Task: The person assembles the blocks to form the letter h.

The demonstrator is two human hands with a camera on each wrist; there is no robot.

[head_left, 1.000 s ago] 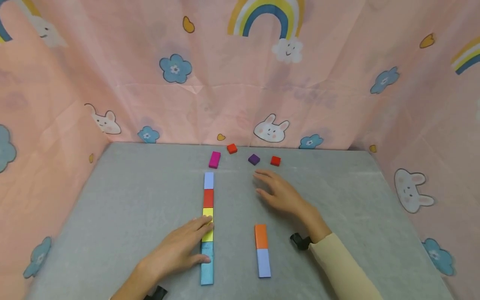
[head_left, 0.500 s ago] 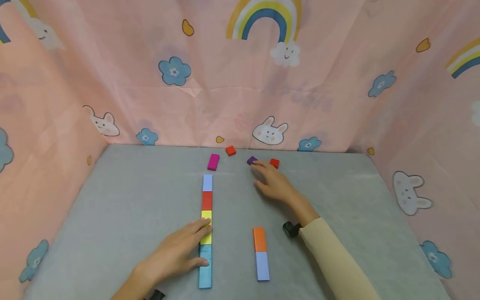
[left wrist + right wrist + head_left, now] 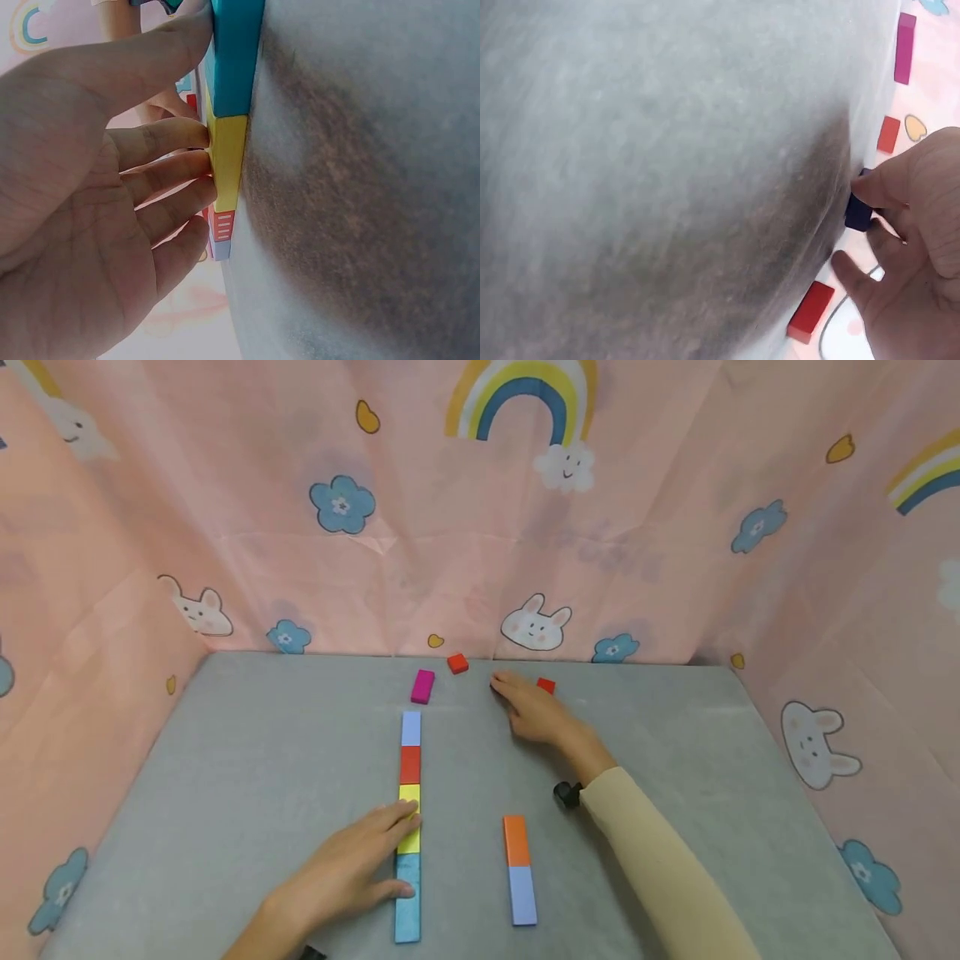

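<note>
A straight row of blocks runs away from me: a teal block [image 3: 407,920], a yellow block [image 3: 408,844], a red block [image 3: 410,765] and a light blue block [image 3: 411,728]. Beside it, my left hand [image 3: 345,864] rests its fingertips on the yellow block and its thumb on the teal one, fingers loosely extended. Toward the back, my right hand [image 3: 536,708] pinches a dark purple block [image 3: 859,212] between thumb and fingers. That block is mostly hidden by the hand in the head view and appears still on the table.
Right of the row lie an orange block [image 3: 517,841] and a periwinkle block [image 3: 522,896], end to end. Near the back edge are a magenta block [image 3: 422,687], a small red block [image 3: 457,663] and another red block [image 3: 546,686]. A pink curtain [image 3: 420,568] surrounds the grey table [image 3: 285,735].
My right hand has moved forward and slightly left onto the purple block, and its fingers have closed on it. The left hand stays on the row.
</note>
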